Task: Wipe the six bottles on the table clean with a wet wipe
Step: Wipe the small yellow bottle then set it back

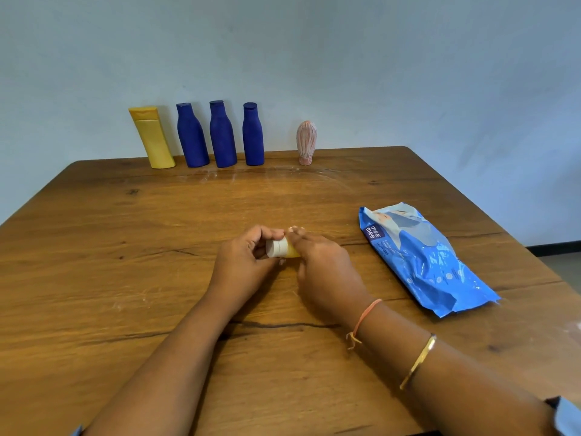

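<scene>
I see a small yellow bottle (282,248) with a white cap, lying sideways at the table's centre. Toward 12 o'clock, along the far edge, stand a tall yellow bottle (152,138), three blue bottles (192,136) (222,135) (253,135) and a pink striped bottle (306,143). A blue wipes pack (424,259) lies flat at 3 o'clock.
</scene>
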`<state>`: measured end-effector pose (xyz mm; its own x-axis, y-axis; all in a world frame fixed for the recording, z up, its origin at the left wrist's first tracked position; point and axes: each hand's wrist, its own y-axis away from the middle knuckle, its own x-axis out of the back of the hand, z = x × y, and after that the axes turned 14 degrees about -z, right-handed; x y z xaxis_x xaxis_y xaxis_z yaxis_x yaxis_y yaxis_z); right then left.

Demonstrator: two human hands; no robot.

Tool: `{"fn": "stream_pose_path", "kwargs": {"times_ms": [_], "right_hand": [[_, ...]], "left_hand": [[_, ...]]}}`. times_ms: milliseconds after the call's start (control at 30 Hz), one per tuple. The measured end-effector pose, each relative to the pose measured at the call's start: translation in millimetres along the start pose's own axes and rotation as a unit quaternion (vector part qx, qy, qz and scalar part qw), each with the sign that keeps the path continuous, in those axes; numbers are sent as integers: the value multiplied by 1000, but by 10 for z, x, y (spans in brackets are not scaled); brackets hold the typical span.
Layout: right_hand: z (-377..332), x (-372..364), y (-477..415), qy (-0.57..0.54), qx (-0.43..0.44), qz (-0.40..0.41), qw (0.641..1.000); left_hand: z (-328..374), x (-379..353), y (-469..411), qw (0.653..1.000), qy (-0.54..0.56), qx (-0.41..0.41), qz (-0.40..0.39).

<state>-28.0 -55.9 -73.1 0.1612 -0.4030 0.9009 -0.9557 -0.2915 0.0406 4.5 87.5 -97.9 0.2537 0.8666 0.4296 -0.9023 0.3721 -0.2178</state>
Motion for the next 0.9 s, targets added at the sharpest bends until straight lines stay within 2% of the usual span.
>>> {"fn": "stream_pose_path", "kwargs": {"times_ms": [133,233,400,467,633,733,800,900], "right_hand": [[178,80,-59,21,-83,-28,996],[232,84,-70,49,-107,-55,991],[180,39,-96,33,-130,-42,990],[105,13,-85,28,-107,-18,994],[-213,-48,-23,25,53,-10,998],[-208,-40,-31,63,77,-24,995],[-77,-27,-63,86,45,-29,995],[165,66,-127,86,-62,-34,994]], "left_hand": [[-1,12,-4,999,-1,28,-19],[-24,34,-8,997,-18,67,-25],[13,45,-17,990,70,120,-8],[23,38,-18,989,84,124,-7],[27,18,-23,993,50,107,-18],[2,30,-19,990,77,114,-11],[3,34,-23,988,88,122,-14],[1,33,-36,991,59,120,-20]]}}
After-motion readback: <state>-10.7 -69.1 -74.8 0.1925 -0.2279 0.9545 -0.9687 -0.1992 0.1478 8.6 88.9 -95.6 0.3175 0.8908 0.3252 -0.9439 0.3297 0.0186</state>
